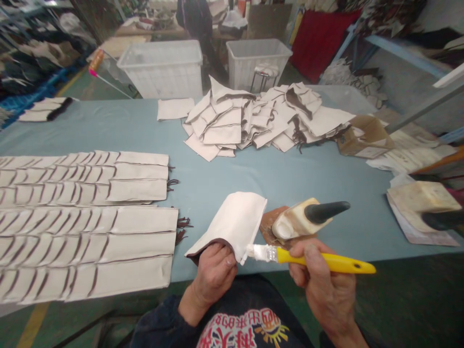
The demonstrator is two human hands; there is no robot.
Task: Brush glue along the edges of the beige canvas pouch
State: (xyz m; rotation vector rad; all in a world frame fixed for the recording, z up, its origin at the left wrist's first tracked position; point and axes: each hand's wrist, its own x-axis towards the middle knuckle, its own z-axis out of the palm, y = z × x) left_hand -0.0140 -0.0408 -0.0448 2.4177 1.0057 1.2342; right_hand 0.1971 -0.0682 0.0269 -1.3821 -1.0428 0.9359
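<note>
My left hand [213,270] is closed on a white pouch-like leather or fabric piece [237,217] with a dark brown lining. Its fingers sit at the open lower end, some hidden inside. In my right hand [321,280] is a paintbrush [326,261] with a yellow handle, pointing left. The white-coated bristles meet the piece's lower right edge. Just beyond the brush, a cream container [293,221] with a black handle-like part rests on a brown board [270,223].
Overlapping rows of similar white pieces [141,246] cover the table's left side. A loose heap of them [224,121] lies at the back, beside a cardboard box [366,137]. Another cream container [422,203] stands at right. White bins [166,67] and a person [197,24] are beyond the table.
</note>
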